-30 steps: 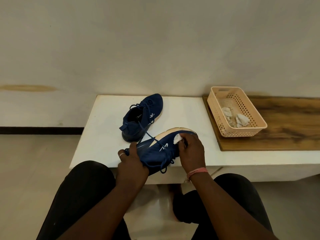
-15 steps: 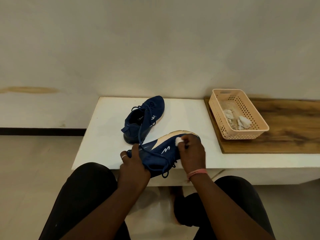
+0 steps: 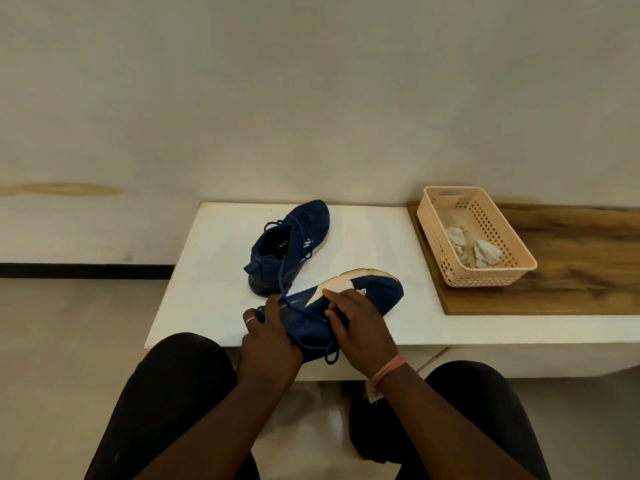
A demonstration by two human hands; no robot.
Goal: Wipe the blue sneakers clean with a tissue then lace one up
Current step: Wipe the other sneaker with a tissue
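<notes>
Since a moment ago the right hand (image 3: pixel 360 327) has slid its tissue (image 3: pixel 341 287) heelward along the light, soft sneaker (image 3: pixel 377 294), whose heel the left hand (image 3: pixel 270 341) grips.

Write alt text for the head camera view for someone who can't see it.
A seated person's left hand grips the heel of a blue sneaker tipped on its side at a white table's edge, while the right hand presses a tissue against it. A second blue sneaker sits behind; a peach basket holding crumpled tissues stands right.
</notes>
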